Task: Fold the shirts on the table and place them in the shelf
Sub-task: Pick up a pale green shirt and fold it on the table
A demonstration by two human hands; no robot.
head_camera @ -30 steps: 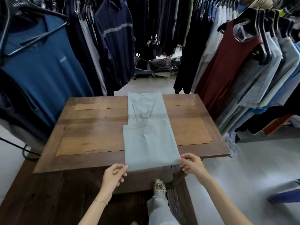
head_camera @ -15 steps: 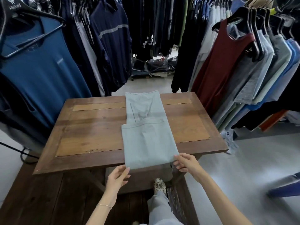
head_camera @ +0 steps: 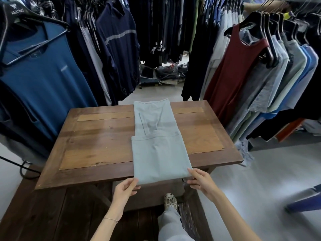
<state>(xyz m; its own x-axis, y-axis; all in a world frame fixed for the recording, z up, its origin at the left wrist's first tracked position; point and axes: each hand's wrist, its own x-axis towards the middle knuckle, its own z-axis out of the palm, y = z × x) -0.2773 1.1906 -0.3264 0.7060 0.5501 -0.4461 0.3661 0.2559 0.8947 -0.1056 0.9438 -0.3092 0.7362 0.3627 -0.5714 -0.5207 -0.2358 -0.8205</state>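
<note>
1. Because we have only the head view to go on, we start there: the pale blue-grey knit shirt (head_camera: 159, 145), folded into a long narrow strip with its lower part doubled back over the middle, lies down the centre of the brown wooden counter (head_camera: 97, 143), its near fold overhanging the front edge.
2. Our left hand (head_camera: 124, 189) pinches the near left corner of that fold; our right hand (head_camera: 201, 180) touches the near right corner with fingers nearly straight, not yet gripping as far as we can see.
3. We judge the main risk to be uneven lifting: with one corner pinched and the other only touched, the layers could slide apart and the tucked sleeves spill out.
4. Since the near fold hangs past the edge, a careless tug could drag the whole shirt off onto the floor.
5. No shelf or other container shows in this view, so we cannot tell what it holds.
</note>
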